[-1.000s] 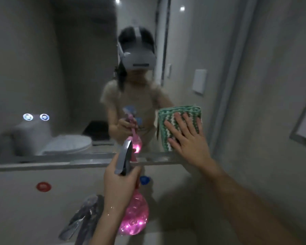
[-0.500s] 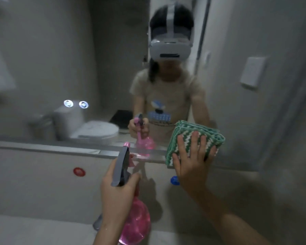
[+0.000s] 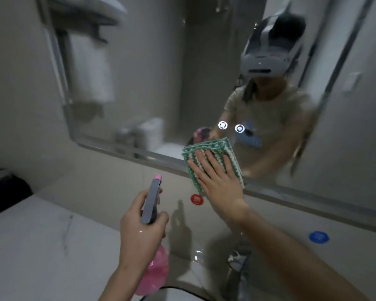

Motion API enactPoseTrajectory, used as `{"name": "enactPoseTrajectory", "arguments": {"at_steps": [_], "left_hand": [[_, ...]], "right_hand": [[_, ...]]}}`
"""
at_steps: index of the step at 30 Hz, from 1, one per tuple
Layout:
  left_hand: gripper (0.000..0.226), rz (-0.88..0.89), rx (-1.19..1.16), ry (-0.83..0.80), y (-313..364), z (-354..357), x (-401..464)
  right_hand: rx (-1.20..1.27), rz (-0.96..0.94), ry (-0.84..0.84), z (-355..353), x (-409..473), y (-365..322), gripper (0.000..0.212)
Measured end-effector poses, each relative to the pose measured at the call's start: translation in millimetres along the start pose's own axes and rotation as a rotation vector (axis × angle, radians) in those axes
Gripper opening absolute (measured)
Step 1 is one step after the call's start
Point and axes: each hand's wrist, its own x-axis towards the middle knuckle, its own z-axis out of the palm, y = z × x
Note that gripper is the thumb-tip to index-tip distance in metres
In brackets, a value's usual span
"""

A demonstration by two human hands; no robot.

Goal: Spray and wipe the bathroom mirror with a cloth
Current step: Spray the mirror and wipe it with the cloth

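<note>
Cloth [image 3: 213,158] on mirror [image 3: 161,83] lower edge, spray bottle [image 3: 154,253] left below.

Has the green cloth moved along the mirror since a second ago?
Yes. The cloth slid left along the mirror's bottom edge, from near the right side toward the glowing icons.

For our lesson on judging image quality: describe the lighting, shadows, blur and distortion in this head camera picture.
Head view: dim, grey, even light; the pink spray bottle with grey trigger, gripped by the left hand, casts a soft shadow on the wall behind it; the wide lens bends the frame of the wall mirror; its left side is smeared by blur; the right hand pressing the green-and-white knitted cloth is fairly sharp.
</note>
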Motion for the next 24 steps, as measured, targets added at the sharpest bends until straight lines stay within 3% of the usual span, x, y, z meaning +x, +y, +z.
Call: {"name": "enactPoseTrajectory", "arguments": {"at_steps": [3,7,12,15,18,24], "left_hand": [[0.04,0.02,-0.005,0.0,7,-21,7],[0.04,0.03,0.009,-0.004,18,-34,12],[0.045,-0.029,-0.04,0.029,25,-66,19],[0.041,-0.059,-0.047,0.035,14,-97,33],[0.03,-0.063,-0.047,0.029,-12,-129,61],[0.033,-0.094,-0.116,-0.022,-79,-193,135]], "right_hand": [[-0.013,-0.013,0.007,1,12,-7,0.081],[0.035,-0.164,0.051,-3,33,-7,0.062],[0.017,-0.401,-0.008,-3,82,-14,0.056],[0.014,-0.411,-0.104,-10,102,-30,0.058],[0.055,-0.387,-0.064,-9,121,-51,0.055],[0.035,-0.349,0.002,5,175,-122,0.057]]}}
